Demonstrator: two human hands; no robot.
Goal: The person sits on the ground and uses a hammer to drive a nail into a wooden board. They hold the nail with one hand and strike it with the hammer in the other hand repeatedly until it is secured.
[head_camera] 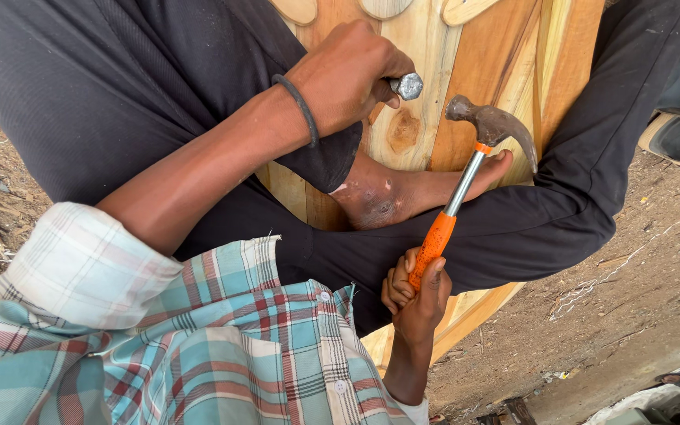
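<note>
Hammer in right hand

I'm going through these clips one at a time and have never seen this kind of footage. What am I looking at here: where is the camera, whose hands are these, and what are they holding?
There is no machine here. The single picture comes from a camera worn on a person's head, looking down at their own body and hands. They sit cross-legged, in dark trousers and a plaid shirt, on a pale wooden panel that lies on bare dirt ground. The right hand has a closed grip on the orange handle of a claw hammer, its head raised. The left hand, with a dark band on the wrist, is closed around a metal tool with a silver hexagonal top, pressed toward the wood. A bare foot rests on the panel.
</note>
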